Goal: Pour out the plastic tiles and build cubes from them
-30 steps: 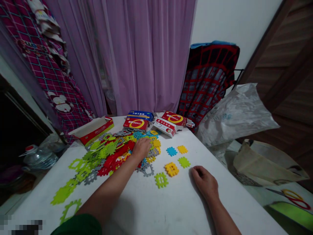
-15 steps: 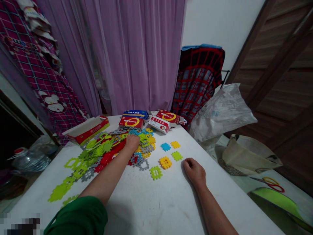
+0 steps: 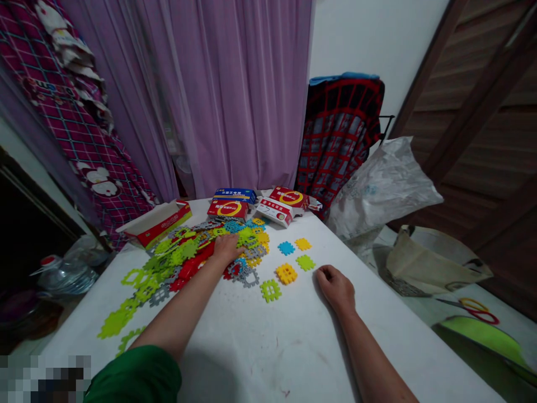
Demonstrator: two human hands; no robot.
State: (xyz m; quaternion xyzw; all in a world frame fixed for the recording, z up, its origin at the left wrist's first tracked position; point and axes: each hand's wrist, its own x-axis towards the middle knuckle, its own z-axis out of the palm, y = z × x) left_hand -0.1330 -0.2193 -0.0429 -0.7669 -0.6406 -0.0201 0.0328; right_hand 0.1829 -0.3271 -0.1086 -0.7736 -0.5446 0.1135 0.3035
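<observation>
My left hand reaches into a heap of flat plastic interlocking pieces in green, red, grey, blue and yellow. Its fingertips point away from me, so I cannot see whether they grip a piece. Resting on the table at the right, my right hand is curled into a loose fist with nothing visible in it. Just left of it lie a green solid piece, a yellow piece and a green window piece. A blue piece and another yellow piece sit beyond them.
On the white table, an open red box stands behind the heap. Small red and white cartons and a blue carton sit at the back edge. Scissors and a cloth bag are off to the right.
My left hand has stayed over the heap, its back lower and flatter than before. My right hand keeps its place. The whole view has shifted slightly.
</observation>
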